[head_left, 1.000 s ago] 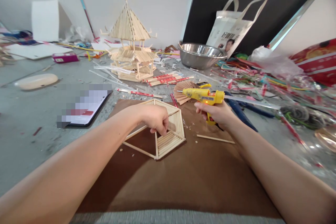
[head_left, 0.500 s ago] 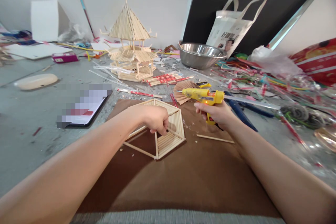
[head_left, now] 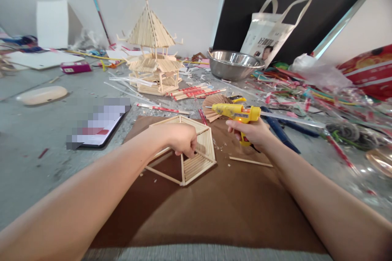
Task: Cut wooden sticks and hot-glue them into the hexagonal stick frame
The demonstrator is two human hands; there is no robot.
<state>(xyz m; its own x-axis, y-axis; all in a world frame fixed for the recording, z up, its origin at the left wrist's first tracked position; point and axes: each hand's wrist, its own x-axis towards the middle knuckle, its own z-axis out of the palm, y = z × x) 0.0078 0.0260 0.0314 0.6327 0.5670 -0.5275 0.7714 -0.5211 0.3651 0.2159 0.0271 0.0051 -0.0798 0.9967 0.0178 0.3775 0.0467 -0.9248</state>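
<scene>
My left hand (head_left: pixel 183 138) is closed over the middle of a hexagonal frame of wooden sticks (head_left: pixel 200 167). Its fingertips point down at the inner end of a panel filled with side-by-side sticks; whatever they pinch is hidden. Some of the frame's sections are filled and some are open, with the far left part behind my wrist. In my right hand (head_left: pixel 249 130) is a yellow hot glue gun (head_left: pixel 232 110), nozzle to the left, an orange light glowing and a clear glue stick (head_left: pixel 294 119) out of its back. A loose stick (head_left: pixel 251 162) lies beside my right wrist.
Under the frame is a brown mat (head_left: pixel 214 212). Behind stands a stick pavilion model (head_left: pixel 153 32), near red-wrapped chopsticks (head_left: pixel 196 91) and a metal bowl (head_left: pixel 235 67). A phone (head_left: pixel 101 124) lies left; blue-handled pliers (head_left: pixel 280 132) and scattered scraps lie right.
Hardly anything differs. The glue gun and my right hand have shifted very slightly left; my left hand stays in place on the frame.
</scene>
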